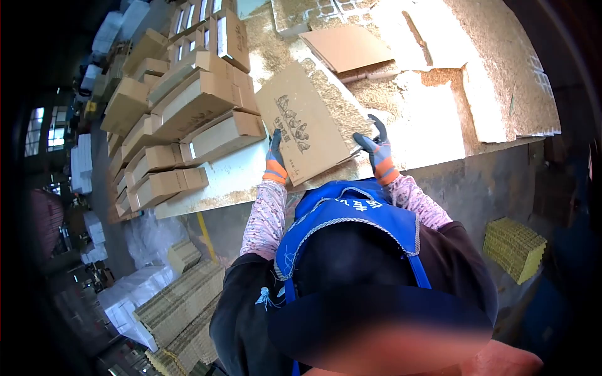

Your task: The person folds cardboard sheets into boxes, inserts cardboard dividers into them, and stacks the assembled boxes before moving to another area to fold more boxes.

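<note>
- A flat brown cardboard carton printed with dark figures (307, 125) lies angled at the near side of a pale, debris-strewn worktop (229, 172).
- The left hand (276, 161), in a grey-and-orange glove, meets the carton's left edge; its grip cannot be told.
- The right hand (378, 153), matching-gloved, fingers parted, reaches the opposite corner, contact unclear.
- Brown cardboard boxes (200, 103) crowd the left.
</note>
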`<state>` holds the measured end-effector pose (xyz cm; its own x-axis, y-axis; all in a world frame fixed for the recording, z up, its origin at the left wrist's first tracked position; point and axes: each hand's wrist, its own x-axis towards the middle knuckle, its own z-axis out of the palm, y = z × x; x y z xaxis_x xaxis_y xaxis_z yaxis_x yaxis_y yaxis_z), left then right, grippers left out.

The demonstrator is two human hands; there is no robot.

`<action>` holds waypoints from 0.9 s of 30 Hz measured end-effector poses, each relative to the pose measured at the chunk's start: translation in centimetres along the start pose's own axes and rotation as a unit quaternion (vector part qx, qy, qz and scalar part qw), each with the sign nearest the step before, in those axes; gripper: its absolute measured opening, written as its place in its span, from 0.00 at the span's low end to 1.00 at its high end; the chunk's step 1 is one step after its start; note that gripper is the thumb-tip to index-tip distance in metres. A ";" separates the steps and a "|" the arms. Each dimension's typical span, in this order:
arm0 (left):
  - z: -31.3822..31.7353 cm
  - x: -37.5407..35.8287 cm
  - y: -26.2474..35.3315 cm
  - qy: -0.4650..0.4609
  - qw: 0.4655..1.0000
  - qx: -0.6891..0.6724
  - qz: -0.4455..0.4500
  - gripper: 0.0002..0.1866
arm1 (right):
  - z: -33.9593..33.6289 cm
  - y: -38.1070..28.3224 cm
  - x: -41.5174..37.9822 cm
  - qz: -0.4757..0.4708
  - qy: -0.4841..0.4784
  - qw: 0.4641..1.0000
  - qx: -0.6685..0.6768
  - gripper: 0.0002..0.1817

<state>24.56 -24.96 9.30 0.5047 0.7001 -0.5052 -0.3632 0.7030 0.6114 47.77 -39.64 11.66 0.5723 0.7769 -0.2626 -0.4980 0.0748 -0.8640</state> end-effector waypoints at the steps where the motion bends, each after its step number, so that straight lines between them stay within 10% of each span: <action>1: -0.9 -0.4 -0.4 0.004 1.000 -0.020 -0.014 0.29 | 0.0 1.0 0.0 -0.004 -0.005 0.997 -0.079 0.34; 5: -4.2 -1.5 -2.9 0.047 0.995 -0.083 -0.040 0.30 | -0.6 6.4 -0.8 0.081 -0.068 0.993 0.044 0.25; 10: -8.9 0.6 -5.7 0.130 0.991 0.005 0.025 0.26 | -2.7 6.5 3.2 -0.012 -0.064 0.916 -0.396 0.20; 13: -7.7 0.0 -5.3 0.134 0.990 0.005 0.036 0.27 | -1.7 1.6 12.8 -0.300 -0.037 0.734 -0.608 0.35; 17: -6.9 -0.4 -4.6 0.142 0.987 0.077 0.025 0.27 | -1.8 -1.4 23.6 -0.230 -0.113 0.457 -0.852 0.37; 23: -10.3 0.8 -6.3 0.160 0.987 0.024 0.013 0.29 | -0.8 -7.3 24.7 -0.139 -0.225 0.409 -0.874 0.29; 27: -7.5 0.1 -4.9 0.176 0.984 0.031 0.015 0.29 | -2.1 -13.5 25.1 -0.476 -0.036 0.483 -0.734 0.13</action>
<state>20.55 -27.37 1.72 0.1876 0.7280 -0.6594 -0.3198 0.6800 0.6598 70.19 -22.44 15.81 0.0352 0.8511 0.5238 0.9975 -0.0623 0.0342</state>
